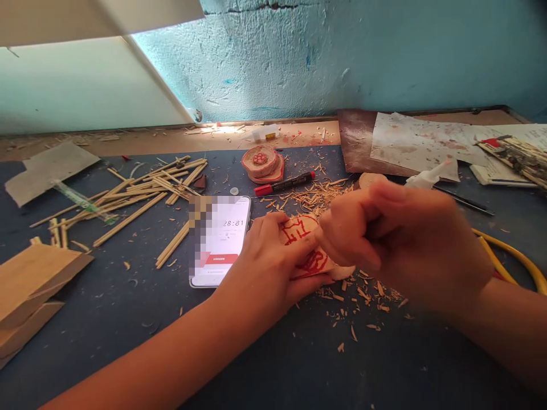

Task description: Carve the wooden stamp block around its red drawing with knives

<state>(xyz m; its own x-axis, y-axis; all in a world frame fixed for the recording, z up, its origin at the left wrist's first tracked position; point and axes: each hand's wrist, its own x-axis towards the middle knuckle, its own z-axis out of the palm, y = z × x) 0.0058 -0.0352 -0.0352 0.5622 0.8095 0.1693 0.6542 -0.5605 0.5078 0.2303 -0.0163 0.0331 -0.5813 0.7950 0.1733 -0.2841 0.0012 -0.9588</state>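
Observation:
My left hand (271, 253) is closed around a pale piece of wood (298, 229) with red lines drawn on it, pressing it near the tabletop. Just to the right, my right hand (397, 239) is raised with its fingers curled and partly blurred. Its fingertips come close to the wood's right edge, and what they grip, if anything, is hidden. Curly wood shavings (325, 196) lie behind and in front of the wood. A lit phone (222, 242) rests beside my left hand. Beyond it are a red-and-black marker (285, 183) and stacked round wooden pieces (260, 162) with red marks.
Thin wooden sticks (141, 191) spread across the left, near wooden blocks (38, 285). Stained paper (423, 139) and a bundle of dark-tipped sticks (519, 156) occupy the back right. A yellow loop-shaped handle (527, 256) shows behind my right wrist. The blue wall (277, 62) bounds the table.

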